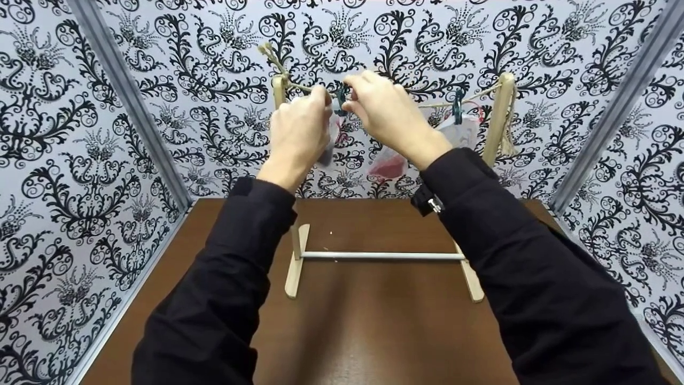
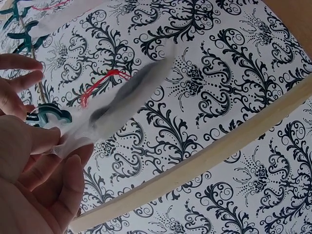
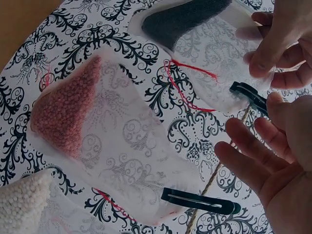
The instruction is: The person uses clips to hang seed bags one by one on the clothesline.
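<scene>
A sheer white mesh bag with dark grains (image 3: 180,24) and a red drawstring hangs at the left of a twine line. My left hand (image 1: 299,128) pinches a top edge of this bag between thumb and fingers. A dark green clothespin (image 3: 249,95) sits on the bag's top at the line. My right hand (image 1: 393,109) is right beside that clothespin, thumb near its end, the other fingers spread apart. To the right, a mesh bag with pink-red beads (image 3: 68,112) hangs from another green clothespin (image 3: 200,201).
A bag of white beads (image 3: 24,200) hangs farther along the twine (image 1: 481,95). Wooden posts (image 1: 499,117) hold the line, with a white crossbar (image 1: 382,256) low between their feet. The brown table (image 1: 374,321) meets patterned walls (image 1: 224,69).
</scene>
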`<state>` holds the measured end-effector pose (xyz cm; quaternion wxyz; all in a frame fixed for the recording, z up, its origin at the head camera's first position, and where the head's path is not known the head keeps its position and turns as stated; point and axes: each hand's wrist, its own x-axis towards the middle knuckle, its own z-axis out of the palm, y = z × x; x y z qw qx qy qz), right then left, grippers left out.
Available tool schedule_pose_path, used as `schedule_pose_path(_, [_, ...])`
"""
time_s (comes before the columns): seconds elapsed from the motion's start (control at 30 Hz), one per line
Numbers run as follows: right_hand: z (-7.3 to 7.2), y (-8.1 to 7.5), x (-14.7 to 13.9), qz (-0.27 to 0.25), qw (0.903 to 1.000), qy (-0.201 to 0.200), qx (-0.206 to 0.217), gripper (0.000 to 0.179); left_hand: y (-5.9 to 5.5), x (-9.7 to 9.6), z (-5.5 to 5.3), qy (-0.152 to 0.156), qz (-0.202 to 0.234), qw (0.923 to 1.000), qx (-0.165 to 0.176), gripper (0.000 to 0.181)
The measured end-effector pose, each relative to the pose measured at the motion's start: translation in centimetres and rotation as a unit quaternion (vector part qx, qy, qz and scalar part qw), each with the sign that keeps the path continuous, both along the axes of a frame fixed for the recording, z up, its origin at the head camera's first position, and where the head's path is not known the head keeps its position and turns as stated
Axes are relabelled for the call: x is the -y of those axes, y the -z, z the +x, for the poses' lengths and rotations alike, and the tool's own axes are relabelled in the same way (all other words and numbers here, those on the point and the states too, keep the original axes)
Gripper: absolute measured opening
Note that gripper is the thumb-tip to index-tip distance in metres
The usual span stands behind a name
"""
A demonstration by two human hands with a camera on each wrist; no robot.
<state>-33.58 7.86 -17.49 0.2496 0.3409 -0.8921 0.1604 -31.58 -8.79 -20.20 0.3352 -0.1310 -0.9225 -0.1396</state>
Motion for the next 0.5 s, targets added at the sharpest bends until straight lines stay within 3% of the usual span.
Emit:
schedule_pose_path(0.3, [0.4, 0.7, 0.5, 0.001, 0.9999, -0.001, 0.014, 0.055, 0.4, 0.3, 0.0, -0.002, -0.005, 1.0, -0.003, 0.017])
schedule_pose_path(0.5, [0.3, 2.2, 0.6, -0.029, 0.9995, 0.001, 0.015, 0.066, 1.0, 0.3, 0.1, -0.01, -0.016, 0.9998, 0.001, 0.018])
